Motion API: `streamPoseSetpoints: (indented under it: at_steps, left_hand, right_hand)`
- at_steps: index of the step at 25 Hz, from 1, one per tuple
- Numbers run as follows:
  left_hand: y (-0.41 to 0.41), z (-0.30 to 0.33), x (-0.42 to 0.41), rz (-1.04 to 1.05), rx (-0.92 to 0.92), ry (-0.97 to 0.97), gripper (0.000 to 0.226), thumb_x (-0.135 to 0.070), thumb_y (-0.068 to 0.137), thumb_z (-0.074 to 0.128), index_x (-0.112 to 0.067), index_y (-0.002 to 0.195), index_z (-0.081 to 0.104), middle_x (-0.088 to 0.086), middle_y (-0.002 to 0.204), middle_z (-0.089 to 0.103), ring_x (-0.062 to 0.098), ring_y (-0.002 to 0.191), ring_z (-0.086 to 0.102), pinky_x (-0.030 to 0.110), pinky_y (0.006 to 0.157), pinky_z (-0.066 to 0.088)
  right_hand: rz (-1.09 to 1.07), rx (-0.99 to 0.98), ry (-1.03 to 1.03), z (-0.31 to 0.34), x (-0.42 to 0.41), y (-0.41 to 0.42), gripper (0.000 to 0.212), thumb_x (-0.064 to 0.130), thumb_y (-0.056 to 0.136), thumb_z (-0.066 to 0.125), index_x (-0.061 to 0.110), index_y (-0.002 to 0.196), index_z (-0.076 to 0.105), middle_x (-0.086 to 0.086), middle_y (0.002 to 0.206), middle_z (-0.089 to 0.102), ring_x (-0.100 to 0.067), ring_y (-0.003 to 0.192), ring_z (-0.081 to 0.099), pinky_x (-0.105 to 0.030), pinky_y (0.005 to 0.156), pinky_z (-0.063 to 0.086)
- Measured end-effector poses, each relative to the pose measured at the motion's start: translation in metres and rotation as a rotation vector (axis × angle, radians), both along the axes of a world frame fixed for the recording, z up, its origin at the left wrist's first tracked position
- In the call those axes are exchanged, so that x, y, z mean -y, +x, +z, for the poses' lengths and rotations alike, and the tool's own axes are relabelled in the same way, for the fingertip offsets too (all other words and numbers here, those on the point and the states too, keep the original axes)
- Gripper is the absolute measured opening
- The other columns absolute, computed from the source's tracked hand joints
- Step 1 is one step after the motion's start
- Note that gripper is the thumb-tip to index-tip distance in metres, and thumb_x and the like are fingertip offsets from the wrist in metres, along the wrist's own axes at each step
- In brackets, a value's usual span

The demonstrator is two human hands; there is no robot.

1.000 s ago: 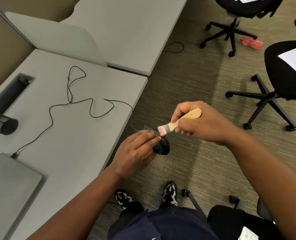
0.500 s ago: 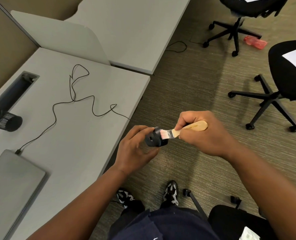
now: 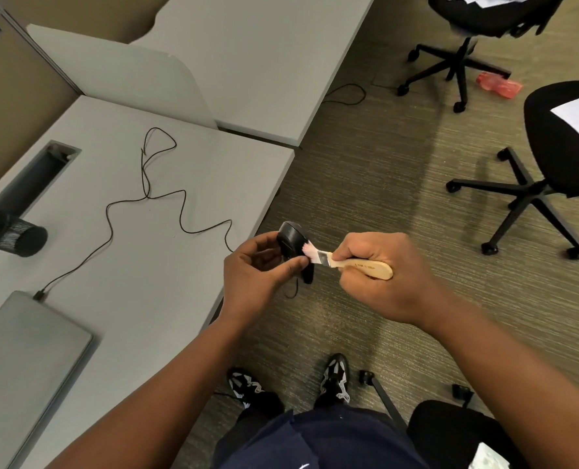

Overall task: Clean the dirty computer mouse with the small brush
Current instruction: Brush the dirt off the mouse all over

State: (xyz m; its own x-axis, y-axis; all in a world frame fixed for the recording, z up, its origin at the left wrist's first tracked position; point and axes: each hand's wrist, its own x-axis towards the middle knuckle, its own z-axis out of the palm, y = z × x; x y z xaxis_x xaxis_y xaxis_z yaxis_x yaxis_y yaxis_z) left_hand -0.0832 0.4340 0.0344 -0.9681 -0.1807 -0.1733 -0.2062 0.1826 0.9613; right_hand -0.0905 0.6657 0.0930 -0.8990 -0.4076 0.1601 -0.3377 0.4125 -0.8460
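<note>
A black computer mouse (image 3: pixel 291 239) is held in the air just off the desk's right edge, over the carpet. My left hand (image 3: pixel 257 275) grips it, thumb and fingers curled round its body. My right hand (image 3: pixel 379 272) is wrapped round the wooden handle of a small brush (image 3: pixel 355 264). The brush's pale pink bristles touch the mouse's right side. The mouse's thin black cable (image 3: pixel 145 198) trails back across the desk in loops.
The grey desk (image 3: pixel 129 265) holds a closed grey laptop (image 3: pixel 20 360), a black mesh cup (image 3: pixel 13 236) and a cable slot (image 3: pixel 34 177). Two black office chairs (image 3: pixel 531 194) stand on the carpet to the right. A red item (image 3: pixel 499 84) lies on the floor.
My left hand has turned the mouse and raised it, so more of its body shows. The brush has swung down, its handle now pointing right and lower, bristles still on the mouse.
</note>
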Motion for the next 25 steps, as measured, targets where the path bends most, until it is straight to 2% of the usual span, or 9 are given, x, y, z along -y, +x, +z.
streamPoseSetpoints:
  at_steps: [3, 6, 8, 11, 13, 16, 18, 22, 25]
  left_hand:
    - [-0.002, 0.007, -0.004, 0.121, 0.059, 0.222, 0.064, -0.033, 0.059, 0.097, -0.018, 0.117, 0.076, -0.005, 0.103, 0.081, 0.017, 0.106, 0.076, 0.042, 0.097, 0.061]
    - [-0.004, 0.012, -0.007, 0.213, 0.076, 0.420, 0.059, -0.031, 0.055, 0.095, -0.014, 0.108, 0.075, 0.001, 0.097, 0.076, 0.026, 0.105, 0.072, 0.047, 0.104, 0.057]
    - [-0.004, 0.016, -0.008, 0.248, 0.118, 0.514, 0.051, -0.024, 0.061, 0.092, -0.011, 0.107, 0.073, 0.008, 0.105, 0.076, 0.032, 0.114, 0.072, 0.046, 0.108, 0.055]
    - [-0.006, 0.020, -0.011, 0.305, 0.193, 0.631, 0.027, -0.013, 0.079, 0.084, -0.010, 0.102, 0.071, 0.007, 0.105, 0.077, 0.028, 0.115, 0.072, 0.039, 0.110, 0.054]
    - [-0.007, 0.023, -0.014, 0.364, 0.234, 0.705, 0.025, -0.007, 0.092, 0.077, -0.006, 0.113, 0.064, 0.012, 0.111, 0.072, 0.027, 0.115, 0.071, 0.038, 0.112, 0.052]
    - [-0.008, 0.024, -0.017, 0.440, 0.261, 0.823, 0.049, -0.009, 0.098, 0.069, -0.004, 0.144, 0.051, 0.019, 0.122, 0.065, 0.027, 0.115, 0.068, 0.039, 0.114, 0.051]
    - [-0.007, 0.027, -0.017, 0.462, 0.287, 0.868, 0.048, -0.010, 0.099, 0.067, -0.002, 0.144, 0.053, 0.021, 0.126, 0.063, 0.030, 0.120, 0.065, 0.040, 0.115, 0.050]
    - [-0.005, 0.033, -0.018, 0.473, 0.370, 0.900, 0.023, -0.011, 0.099, 0.068, -0.005, 0.120, 0.063, 0.022, 0.123, 0.064, 0.031, 0.119, 0.065, 0.033, 0.101, 0.057]
    - [-0.002, 0.034, -0.018, 0.458, 0.377, 0.938, 0.035, -0.010, 0.089, 0.074, -0.004, 0.121, 0.061, 0.023, 0.127, 0.066, 0.033, 0.119, 0.067, 0.030, 0.083, 0.064]
  right_hand:
    - [0.010, -0.076, 0.051, -0.007, 0.003, 0.004, 0.012, 0.006, 0.080, 0.061, 0.009, 0.077, 0.072, 0.002, 0.062, 0.063, -0.017, 0.054, 0.054, -0.027, 0.047, 0.041]
    - [0.028, -0.075, 0.091, -0.015, 0.002, 0.008, 0.011, 0.009, 0.078, 0.060, 0.013, 0.074, 0.070, 0.005, 0.061, 0.061, -0.017, 0.056, 0.054, -0.024, 0.050, 0.040]
    - [0.024, -0.042, 0.119, -0.020, 0.001, 0.008, 0.011, 0.013, 0.077, 0.059, 0.017, 0.071, 0.066, 0.008, 0.059, 0.058, -0.016, 0.056, 0.054, -0.024, 0.049, 0.039]
    - [-0.024, -0.002, 0.107, -0.027, -0.001, 0.009, 0.010, 0.014, 0.077, 0.059, 0.017, 0.071, 0.065, 0.006, 0.059, 0.059, -0.015, 0.052, 0.052, -0.026, 0.047, 0.038]
    - [-0.074, 0.058, 0.024, -0.031, -0.001, 0.010, 0.010, 0.013, 0.079, 0.060, 0.017, 0.076, 0.069, 0.005, 0.061, 0.062, -0.012, 0.050, 0.051, -0.021, 0.046, 0.036]
    - [-0.153, 0.108, -0.103, -0.031, 0.001, 0.013, 0.013, 0.009, 0.082, 0.063, 0.018, 0.083, 0.072, 0.003, 0.065, 0.065, -0.009, 0.050, 0.051, -0.019, 0.046, 0.036]
    - [-0.204, 0.052, -0.151, -0.031, 0.004, 0.016, 0.015, 0.004, 0.083, 0.065, 0.016, 0.086, 0.073, 0.002, 0.065, 0.065, -0.014, 0.049, 0.052, -0.020, 0.044, 0.036]
    - [-0.181, -0.044, -0.182, -0.036, 0.011, 0.022, 0.019, 0.000, 0.086, 0.067, 0.013, 0.095, 0.078, 0.004, 0.072, 0.070, -0.011, 0.052, 0.058, -0.014, 0.047, 0.040]
    - [-0.131, -0.082, -0.152, -0.042, 0.013, 0.020, 0.023, 0.002, 0.093, 0.069, 0.010, 0.111, 0.079, 0.005, 0.092, 0.077, -0.003, 0.074, 0.069, -0.011, 0.066, 0.050]
